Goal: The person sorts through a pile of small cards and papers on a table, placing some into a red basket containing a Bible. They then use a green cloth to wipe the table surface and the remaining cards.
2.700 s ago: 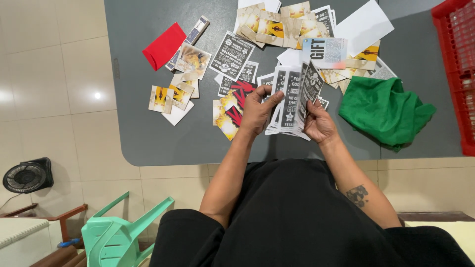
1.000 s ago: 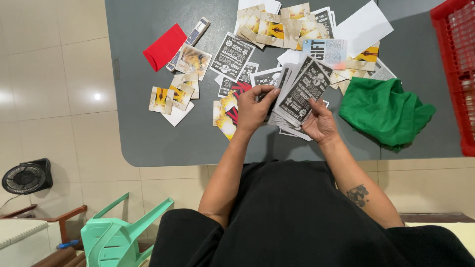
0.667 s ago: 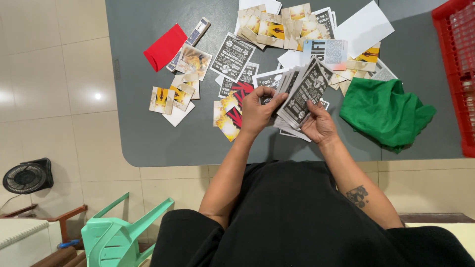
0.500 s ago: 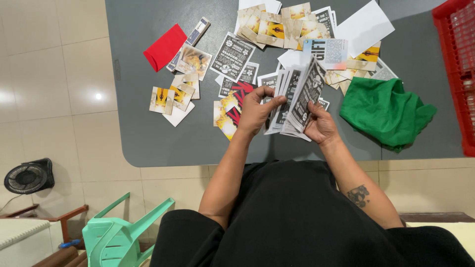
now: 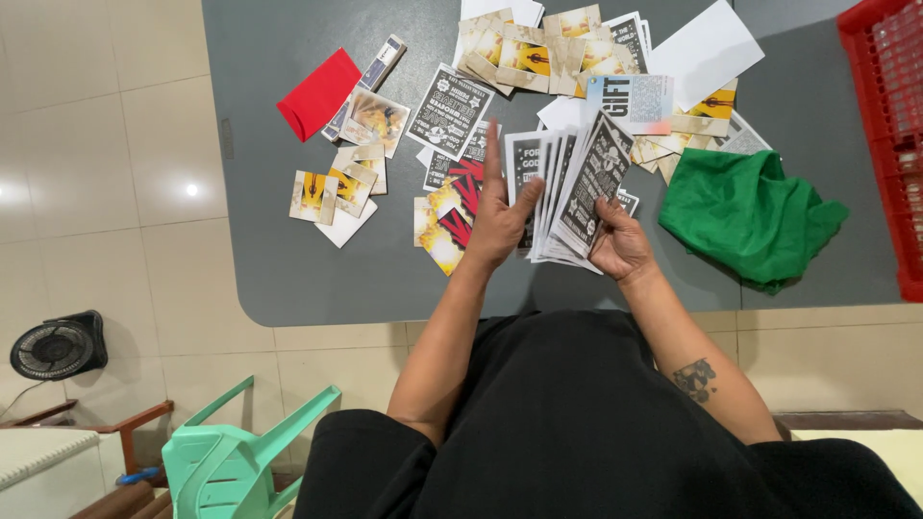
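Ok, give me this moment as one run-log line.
left hand: open, fingers on fanned black-and-white cards | right hand: grip on the fan | green cloth: right of hands | red envelope: far left on grey table

The person wears black clothes — a big dark shape filling the bottom middle of the frame. Both arms are bare, no sleeves. The right arm has a small dark tattoo (image 5: 699, 378) — at the lower right.

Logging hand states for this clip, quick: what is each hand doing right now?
Left hand: open, fingers straight, resting against the fanned black-and-white cards.
Right hand: closed on the same fan of cards.
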